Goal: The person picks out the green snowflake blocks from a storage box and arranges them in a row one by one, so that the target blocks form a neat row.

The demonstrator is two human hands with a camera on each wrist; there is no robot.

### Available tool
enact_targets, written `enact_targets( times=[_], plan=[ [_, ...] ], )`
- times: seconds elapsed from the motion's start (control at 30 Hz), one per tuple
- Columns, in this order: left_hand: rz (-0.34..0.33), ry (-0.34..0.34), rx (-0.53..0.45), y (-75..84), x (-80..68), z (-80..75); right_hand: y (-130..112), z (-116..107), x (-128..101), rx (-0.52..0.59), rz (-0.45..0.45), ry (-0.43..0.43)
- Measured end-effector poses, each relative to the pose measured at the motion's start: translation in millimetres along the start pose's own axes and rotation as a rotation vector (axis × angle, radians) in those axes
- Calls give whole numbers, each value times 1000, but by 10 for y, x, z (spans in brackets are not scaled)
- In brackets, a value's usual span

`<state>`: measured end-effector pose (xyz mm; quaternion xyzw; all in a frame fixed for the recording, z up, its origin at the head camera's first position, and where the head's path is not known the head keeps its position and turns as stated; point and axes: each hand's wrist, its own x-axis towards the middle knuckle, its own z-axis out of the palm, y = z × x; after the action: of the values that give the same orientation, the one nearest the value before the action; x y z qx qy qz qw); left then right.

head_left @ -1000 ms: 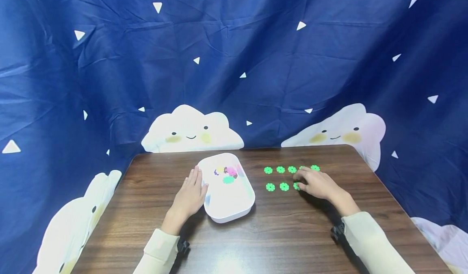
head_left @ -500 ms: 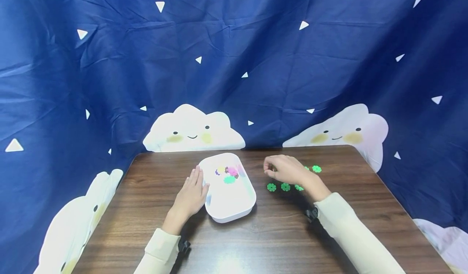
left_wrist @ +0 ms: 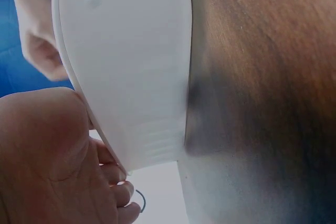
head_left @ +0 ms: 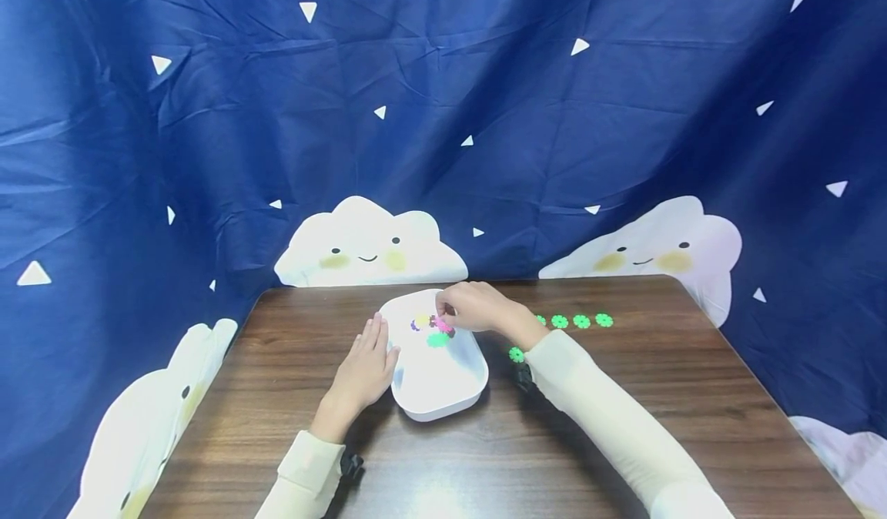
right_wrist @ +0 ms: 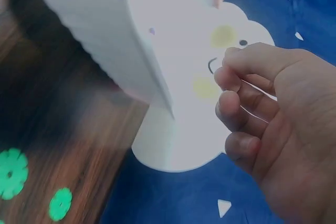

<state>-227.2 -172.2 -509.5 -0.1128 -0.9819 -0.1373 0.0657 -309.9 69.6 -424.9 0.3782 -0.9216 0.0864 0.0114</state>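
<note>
Between both hands [head_left: 363, 371] [head_left: 471, 307] sits the white tray [head_left: 443, 392].

Home play corner — cloud-print curtain [head_left: 443, 118]; wooden table [head_left: 624, 426]

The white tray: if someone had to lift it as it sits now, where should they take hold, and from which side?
Probably the white tray is best taken by its raised rim on the long sides, from the left and right. The left hand already rests flat against the left wall; the right hand is over the coloured pieces inside. A two-sided grip on its rim keeps it level.
</note>
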Motion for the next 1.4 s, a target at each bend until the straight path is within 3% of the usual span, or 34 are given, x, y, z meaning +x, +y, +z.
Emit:
enact_targets(
  times=[0.47,0.8,1.13,1.4],
  plan=[
    [24,11,-6,-5,-15,-20,-70,226,424,50,69,-191],
    [36,18,8,-9,-2,-13,-160,325,519,-47,148,-299],
    [45,38,-1,-29,-12,10,-255,438,603,-239,115,-351],
    [39,27,17,6,-22,-28,-270,535,706,-486,29,-377]
  ],
)
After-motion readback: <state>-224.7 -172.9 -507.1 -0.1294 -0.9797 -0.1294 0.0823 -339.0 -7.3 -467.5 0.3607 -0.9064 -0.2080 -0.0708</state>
